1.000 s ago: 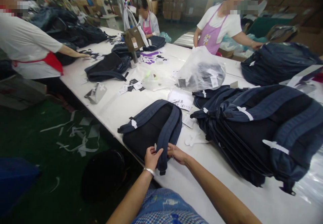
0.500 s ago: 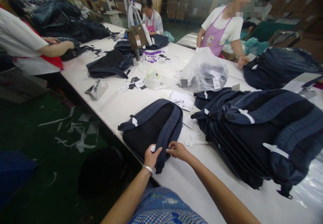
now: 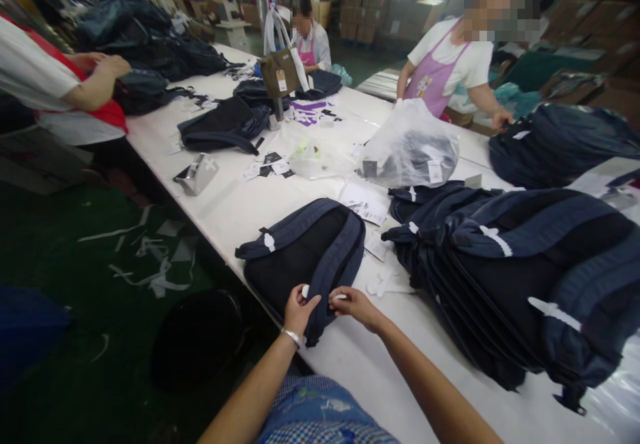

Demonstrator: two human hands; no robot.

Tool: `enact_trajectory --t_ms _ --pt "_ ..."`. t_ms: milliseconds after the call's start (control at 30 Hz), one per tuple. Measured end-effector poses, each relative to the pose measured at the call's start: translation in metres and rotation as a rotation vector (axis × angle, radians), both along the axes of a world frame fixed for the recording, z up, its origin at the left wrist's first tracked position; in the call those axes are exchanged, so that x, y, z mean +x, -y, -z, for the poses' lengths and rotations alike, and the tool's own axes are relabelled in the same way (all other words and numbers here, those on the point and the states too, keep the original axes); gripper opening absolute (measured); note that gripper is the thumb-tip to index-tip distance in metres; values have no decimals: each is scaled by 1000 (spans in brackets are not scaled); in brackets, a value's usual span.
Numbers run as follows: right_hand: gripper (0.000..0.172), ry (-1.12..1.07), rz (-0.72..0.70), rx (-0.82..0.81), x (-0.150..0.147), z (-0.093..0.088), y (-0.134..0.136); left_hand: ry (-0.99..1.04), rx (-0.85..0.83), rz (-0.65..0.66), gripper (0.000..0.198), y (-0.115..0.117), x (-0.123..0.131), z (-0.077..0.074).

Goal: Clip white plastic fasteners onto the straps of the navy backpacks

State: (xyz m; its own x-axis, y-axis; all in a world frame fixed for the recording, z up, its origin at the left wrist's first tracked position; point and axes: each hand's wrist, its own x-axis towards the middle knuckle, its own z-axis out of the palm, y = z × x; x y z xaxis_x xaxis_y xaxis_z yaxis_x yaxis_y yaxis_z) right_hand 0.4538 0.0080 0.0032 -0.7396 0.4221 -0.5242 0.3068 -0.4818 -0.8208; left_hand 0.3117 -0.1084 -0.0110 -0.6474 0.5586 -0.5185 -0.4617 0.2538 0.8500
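Note:
A navy and black backpack [image 3: 300,257] lies back-up on the white table [image 3: 240,211], its blue shoulder straps facing me. My left hand [image 3: 299,309] and my right hand [image 3: 353,305] are both at the lower end of the nearer strap. Each hand pinches one end of a small white tie [image 3: 305,291] that goes round the strap. The other strap bears a white tie too. A few loose white ties [image 3: 383,283] lie on the table just right of my right hand.
A tall stack of the same backpacks [image 3: 530,277] fills the table on my right. A clear plastic bag [image 3: 410,144], papers and tags lie beyond. Three people in aprons work round the far table. White scraps litter the green floor [image 3: 100,277] on the left.
My hands have shifted slightly up the strap and pulled the white tie's ends apart round it. The person at the left has drawn the arm back from the table.

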Motion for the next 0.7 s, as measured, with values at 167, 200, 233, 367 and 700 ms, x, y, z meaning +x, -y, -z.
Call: enact_trajectory --t_ms 167,200,233,367,700 --pt "47 -5 13 96 -4 13 8 259 51 20 61 0 -4 -10" --pt "45 -32 24 114 -5 15 8 284 50 30 58 -1 -5 -12" --pt "44 -57 32 125 -5 17 8 298 45 38 56 -1 -5 -13" --pt "36 -61 33 265 -6 17 5 256 34 41 48 -2 -3 -14" --pt "20 -55 -41 767 -9 -11 -10 -101 55 116 39 -3 2 -1"
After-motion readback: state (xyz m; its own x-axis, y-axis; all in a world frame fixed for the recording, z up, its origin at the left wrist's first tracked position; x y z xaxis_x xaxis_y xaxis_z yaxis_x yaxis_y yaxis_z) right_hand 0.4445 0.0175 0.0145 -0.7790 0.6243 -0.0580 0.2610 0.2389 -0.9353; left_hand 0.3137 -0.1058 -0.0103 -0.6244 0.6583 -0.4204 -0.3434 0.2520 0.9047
